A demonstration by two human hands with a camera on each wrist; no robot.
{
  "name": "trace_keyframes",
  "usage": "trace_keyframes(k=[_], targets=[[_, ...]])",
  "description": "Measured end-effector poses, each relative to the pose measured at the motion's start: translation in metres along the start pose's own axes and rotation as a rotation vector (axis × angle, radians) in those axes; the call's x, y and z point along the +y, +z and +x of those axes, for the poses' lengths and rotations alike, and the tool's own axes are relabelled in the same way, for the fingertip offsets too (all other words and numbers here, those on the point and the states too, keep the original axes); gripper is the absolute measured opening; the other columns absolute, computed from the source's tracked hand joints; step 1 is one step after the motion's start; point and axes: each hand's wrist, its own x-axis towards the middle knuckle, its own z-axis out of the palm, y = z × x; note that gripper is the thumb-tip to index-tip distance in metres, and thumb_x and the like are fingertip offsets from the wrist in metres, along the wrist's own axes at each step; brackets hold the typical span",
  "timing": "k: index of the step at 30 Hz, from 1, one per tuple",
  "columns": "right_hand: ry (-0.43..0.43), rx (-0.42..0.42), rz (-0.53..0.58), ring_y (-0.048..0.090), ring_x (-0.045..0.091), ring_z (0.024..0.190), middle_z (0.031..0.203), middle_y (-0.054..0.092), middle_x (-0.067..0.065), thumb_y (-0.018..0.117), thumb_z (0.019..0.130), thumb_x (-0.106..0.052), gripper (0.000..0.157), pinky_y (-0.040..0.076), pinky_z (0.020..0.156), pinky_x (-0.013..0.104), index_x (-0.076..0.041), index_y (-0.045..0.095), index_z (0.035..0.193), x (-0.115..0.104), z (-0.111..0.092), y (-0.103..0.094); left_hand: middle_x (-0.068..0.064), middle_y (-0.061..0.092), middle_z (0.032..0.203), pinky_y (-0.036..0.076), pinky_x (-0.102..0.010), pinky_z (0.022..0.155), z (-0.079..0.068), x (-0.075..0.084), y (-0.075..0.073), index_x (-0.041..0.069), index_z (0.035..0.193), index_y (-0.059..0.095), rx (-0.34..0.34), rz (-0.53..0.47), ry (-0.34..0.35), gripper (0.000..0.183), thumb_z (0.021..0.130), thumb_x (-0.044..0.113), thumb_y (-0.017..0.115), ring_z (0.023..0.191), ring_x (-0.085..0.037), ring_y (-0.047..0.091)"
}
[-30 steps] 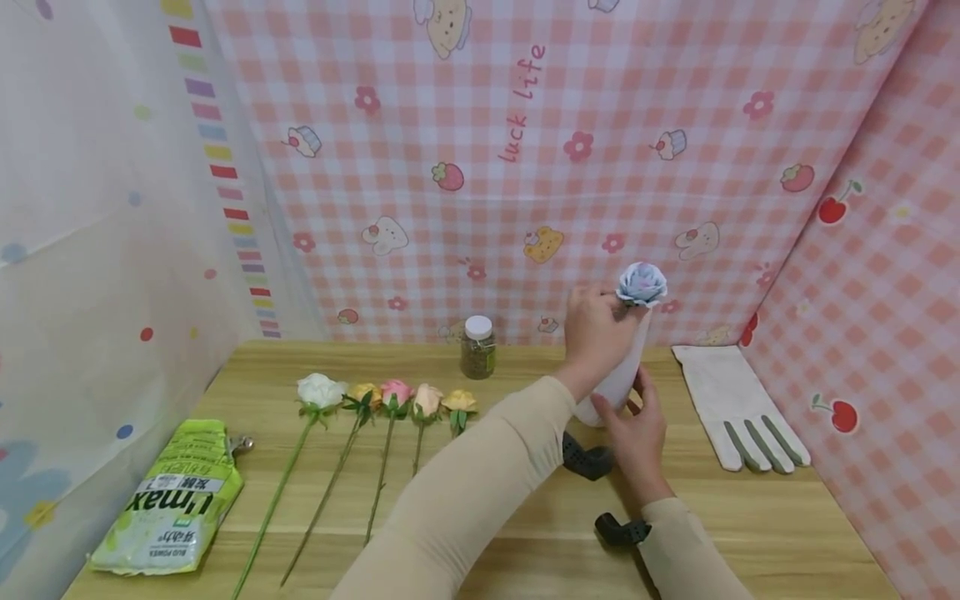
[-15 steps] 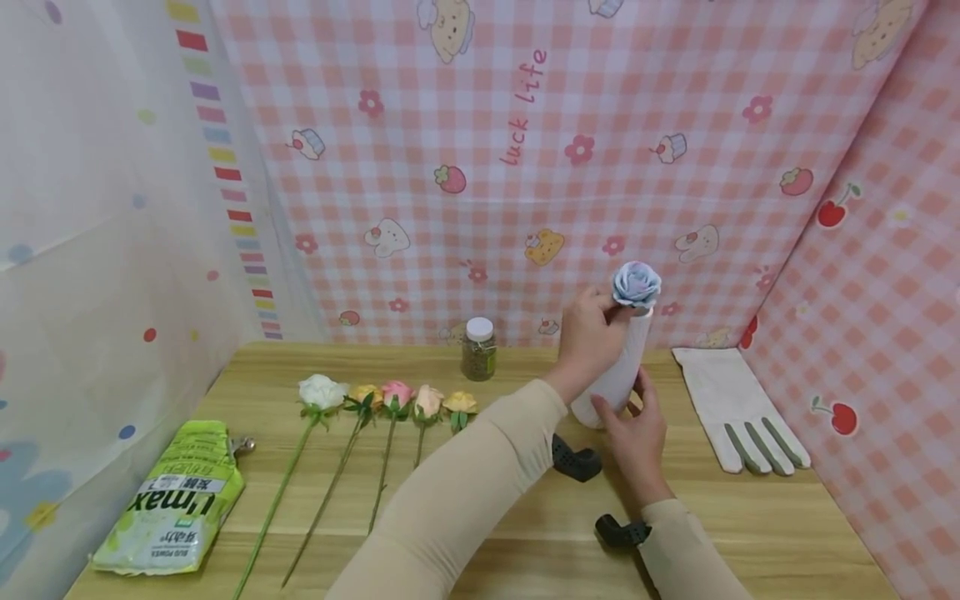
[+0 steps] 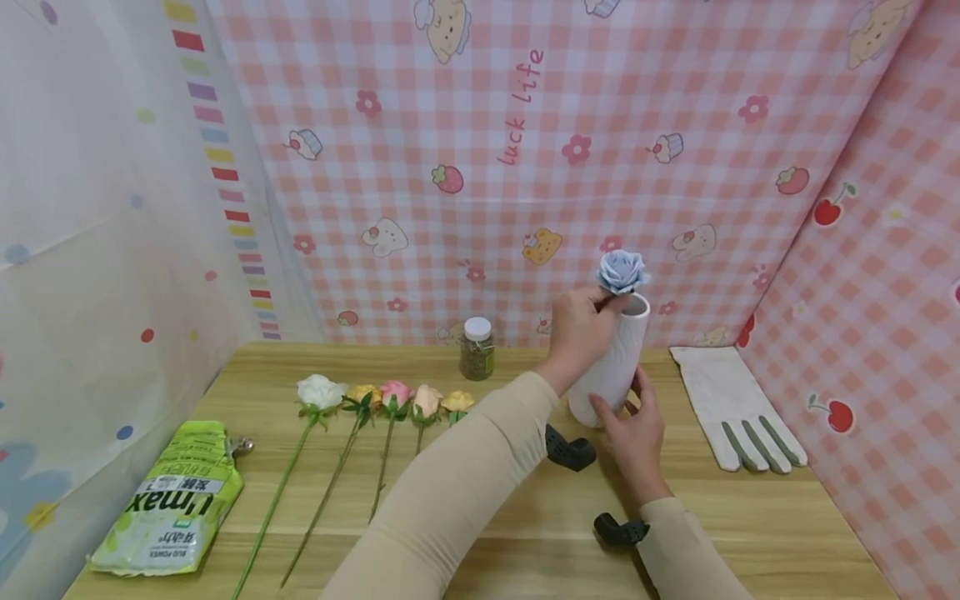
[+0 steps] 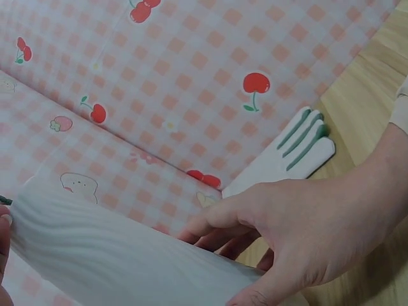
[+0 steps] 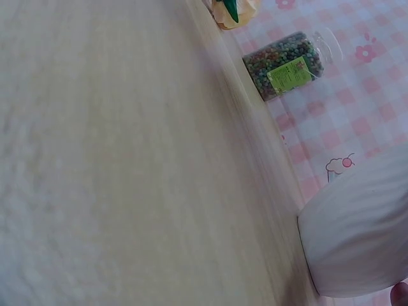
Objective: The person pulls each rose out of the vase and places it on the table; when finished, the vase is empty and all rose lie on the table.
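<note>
A blue rose (image 3: 622,272) is just above the mouth of a white ribbed vase (image 3: 613,358). My left hand (image 3: 581,333) pinches the rose below its bloom, at the vase's rim; how far the stem reaches into the vase is hidden. The vase leans to the right, its base low by the table. My right hand (image 3: 633,437) grips the lower part of the vase. In the left wrist view the right hand (image 4: 312,236) curls against the vase (image 4: 127,255), and left fingertips (image 4: 4,233) show at the edge. The right wrist view shows the vase (image 5: 363,229).
Several roses, including a white rose (image 3: 321,392) and a pink rose (image 3: 396,393), lie left on the table (image 3: 525,542). A jar with a white lid (image 3: 477,350) stands at the back. A green bag (image 3: 176,500) lies far left, a white glove (image 3: 738,408) at right.
My left hand and the blue rose have shifted left and slightly up, so the vase's open mouth now shows. The right hand keeps its hold low on the vase.
</note>
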Motion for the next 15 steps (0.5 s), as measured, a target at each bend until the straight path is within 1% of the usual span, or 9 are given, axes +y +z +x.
trace_keyframes(k=[3,10,13,15], targets=[[0.006,-0.001,-0.006,0.043,0.022,0.128,0.141,0.046,0.008,0.079,0.080,-0.031,0.080,0.043,0.100,0.046,-0.018,0.037,0.146,-0.001,0.000,0.000,-0.002,0.073,0.079,0.047,-0.014,0.049,0.002,0.001,-0.003,0.006,0.089,0.076,0.026,-0.019,0.012,0.014,0.090,0.018,0.070,0.060,0.004,0.059],[-0.005,0.008,0.000,0.044,0.023,0.128,0.140,0.047,0.009,0.080,0.080,-0.029,0.079,0.043,0.099,0.047,-0.016,0.038,0.146,-0.002,0.001,0.000,0.000,0.068,0.064,0.044,-0.015,0.045,0.006,0.007,-0.011,0.004,0.085,0.076,0.088,-0.031,0.028,0.014,0.089,0.016,0.070,0.053,0.001,0.055],[-0.009,0.010,-0.005,0.044,0.023,0.127,0.140,0.048,0.010,0.079,0.080,-0.029,0.079,0.043,0.099,0.048,-0.016,0.038,0.146,-0.001,0.001,0.000,0.000,0.067,0.062,0.043,-0.016,0.044,0.007,0.008,-0.014,0.003,0.083,0.076,0.098,-0.037,0.019,0.014,0.088,0.015,0.071,0.052,0.001,0.054],[-0.010,0.009,-0.008,0.045,0.024,0.126,0.139,0.048,0.010,0.079,0.080,-0.029,0.080,0.043,0.098,0.048,-0.015,0.037,0.146,0.000,0.000,0.000,-0.001,0.067,0.062,0.043,-0.016,0.045,0.007,0.008,-0.015,0.002,0.082,0.076,0.093,-0.040,0.009,0.015,0.088,0.015,0.072,0.052,0.001,0.054]])
